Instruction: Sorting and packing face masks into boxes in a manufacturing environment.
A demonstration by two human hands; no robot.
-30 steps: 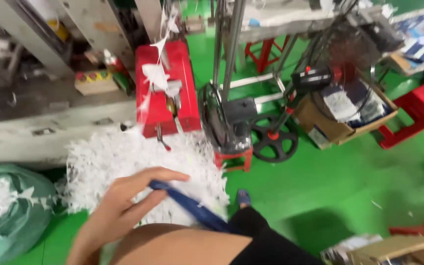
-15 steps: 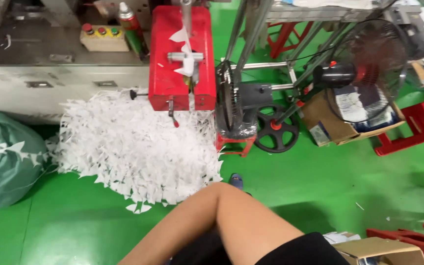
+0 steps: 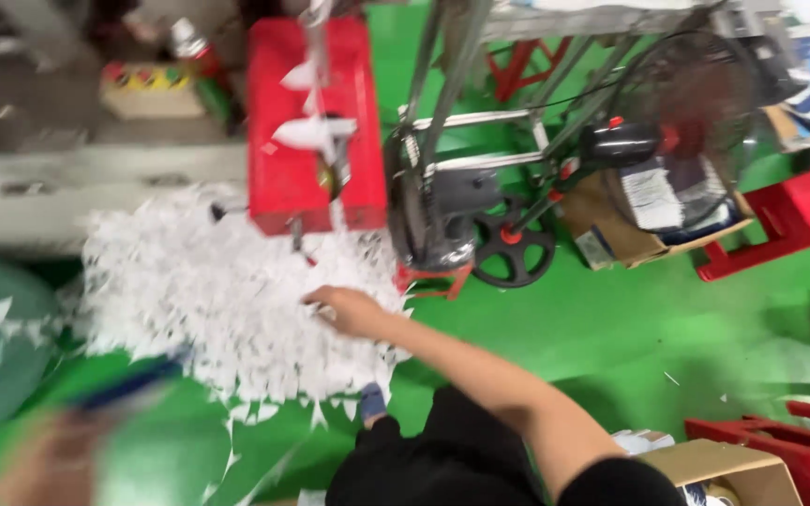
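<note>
Down at the lower left, the left hand (image 3: 44, 459) is a blur, fingers unreadable, while the right hand's (image 3: 353, 309) curled fingers rest on the paper scraps (image 3: 208, 300).

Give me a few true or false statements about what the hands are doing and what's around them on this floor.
1. The right hand reaches into the heap of white scraps. True.
2. The floor is blue. False: it is green.
3. A red box stands beyond the heap. True.
4. The fan lies in the heap. False: it stands apart, to the right.
5. The left hand is sharply shown. False: it is a blur.
</note>
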